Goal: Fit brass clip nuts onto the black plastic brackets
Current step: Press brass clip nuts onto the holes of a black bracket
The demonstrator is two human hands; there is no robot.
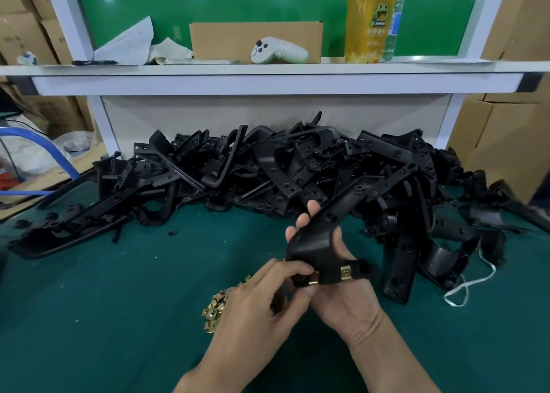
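Seating a brass clip (313,280) on the end of the held bracket (315,244)

The clip should go on square. I judge it best pushed straight along the edge until its hole sits over the bracket's hole, with the bracket braced so it cannot twist. From the left, a clip pile (215,306) lies on the green mat (119,303), just beside the left hand (268,297). That hand's fingers are curled, with thumb and forefinger pinching the clip against the bracket's lower end. The right hand (342,300) cradles the bracket from beneath, with fingers wrapped round it and fingertips (301,222) showing past its far edge. Just right of the pinched clip, a fitted clip (346,273) already sits on the same end. Behind and to the right lies the heap of brackets (416,184).
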